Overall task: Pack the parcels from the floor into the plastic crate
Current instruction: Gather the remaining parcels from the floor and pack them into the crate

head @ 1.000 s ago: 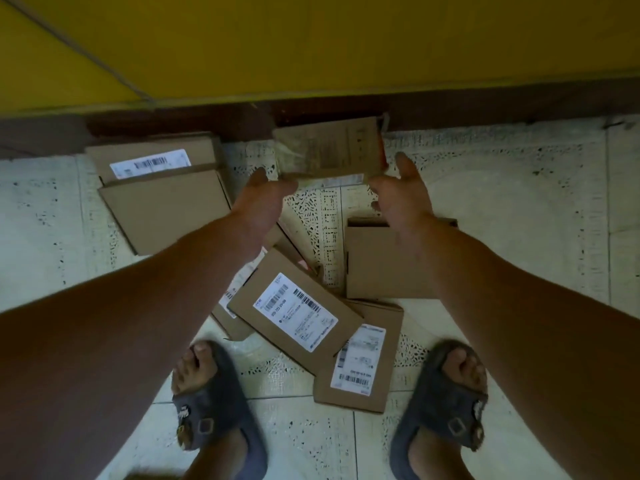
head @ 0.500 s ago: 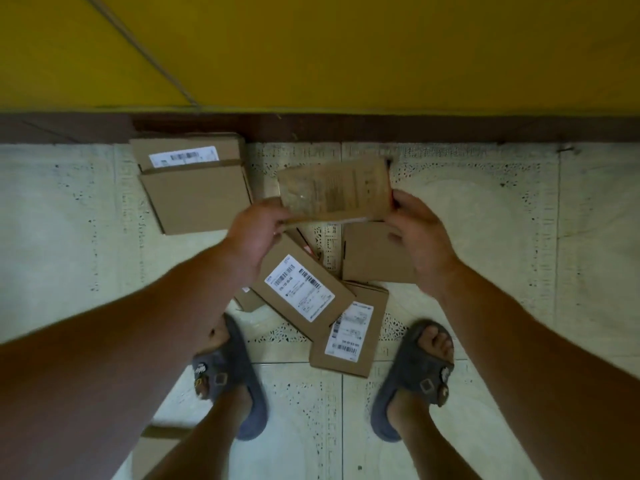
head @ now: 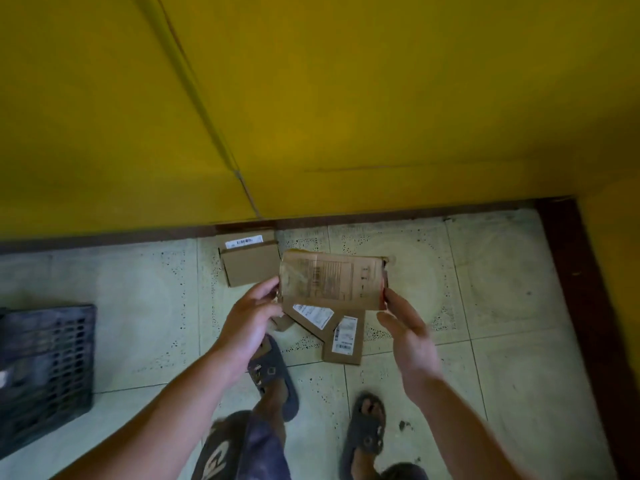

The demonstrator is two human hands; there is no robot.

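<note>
Parcel (head: 332, 284) lifted higher, crate (head: 48, 368) edge-cropped

Both hands are up holding one flat cardboard parcel (head: 332, 280) by its short ends, left hand (head: 250, 318) pinching the left edge, right hand (head: 407, 332) on the right edge. It's got a faded label facing up. More parcels (head: 341, 336) sit on the tiled floor (head: 502, 306) right under it, plus two stacked ones (head: 249, 263) against the yellow wall (head: 346, 98). Dark plastic crate (head: 45, 368) is off at the left edge, well apart from the pile.
</note>
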